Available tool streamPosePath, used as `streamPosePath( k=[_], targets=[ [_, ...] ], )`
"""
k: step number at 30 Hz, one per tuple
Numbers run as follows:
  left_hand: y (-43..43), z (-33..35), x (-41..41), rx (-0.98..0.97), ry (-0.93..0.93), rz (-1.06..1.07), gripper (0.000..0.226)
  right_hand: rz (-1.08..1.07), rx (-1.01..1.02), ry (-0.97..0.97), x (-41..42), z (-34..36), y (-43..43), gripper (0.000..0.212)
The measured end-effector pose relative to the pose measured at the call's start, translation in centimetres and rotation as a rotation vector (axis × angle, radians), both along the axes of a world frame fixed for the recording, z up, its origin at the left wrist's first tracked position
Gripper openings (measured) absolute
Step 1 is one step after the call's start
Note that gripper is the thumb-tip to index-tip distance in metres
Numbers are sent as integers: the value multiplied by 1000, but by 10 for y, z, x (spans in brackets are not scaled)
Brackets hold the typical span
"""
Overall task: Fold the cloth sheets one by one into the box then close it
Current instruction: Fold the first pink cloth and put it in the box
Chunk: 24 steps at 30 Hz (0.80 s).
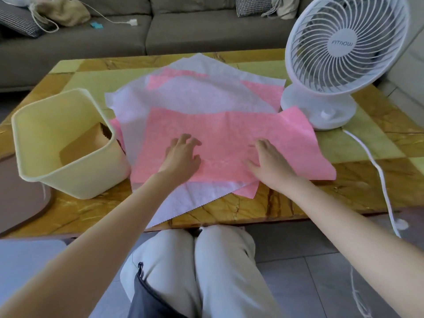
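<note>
A pink cloth sheet [229,138], folded in half, lies on top of a pile of white cloth sheets [188,92] and other pink ones in the middle of the table. My left hand [182,157] rests on its left part with fingers spread. My right hand [269,164] presses flat on its right part. Left of the pile stands the pale yellow box [57,157], open and tilted, with a brown sheet [85,143] inside. No lid can be made out for certain.
A white desk fan [344,53] stands at the table's right rear, its cord [380,175] trailing over the front right edge. The stone-patterned table [367,180] has bare room at the front. A grey sofa [183,26] lies behind. My knees are under the front edge.
</note>
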<state>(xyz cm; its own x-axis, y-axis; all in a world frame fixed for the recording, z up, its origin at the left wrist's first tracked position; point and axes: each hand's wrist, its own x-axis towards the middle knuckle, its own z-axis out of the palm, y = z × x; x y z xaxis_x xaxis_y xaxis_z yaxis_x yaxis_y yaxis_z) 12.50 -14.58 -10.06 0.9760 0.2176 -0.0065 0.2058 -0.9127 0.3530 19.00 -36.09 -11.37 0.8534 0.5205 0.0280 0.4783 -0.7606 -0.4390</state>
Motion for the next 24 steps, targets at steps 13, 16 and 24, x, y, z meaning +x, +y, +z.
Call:
streamPosePath(
  k=[13,16,24],
  targets=[
    [-9,-3,-36,264,-52,-87,34,-99,-119,-237,-30,-4,-43,23],
    [-15,4,-54,301,-81,-97,31,-83,-114,-243,-50,0,-49,22],
    [-33,-8,-111,299,58,-121,31,-14,-157,-178,-107,-13,-69,22]
  ],
)
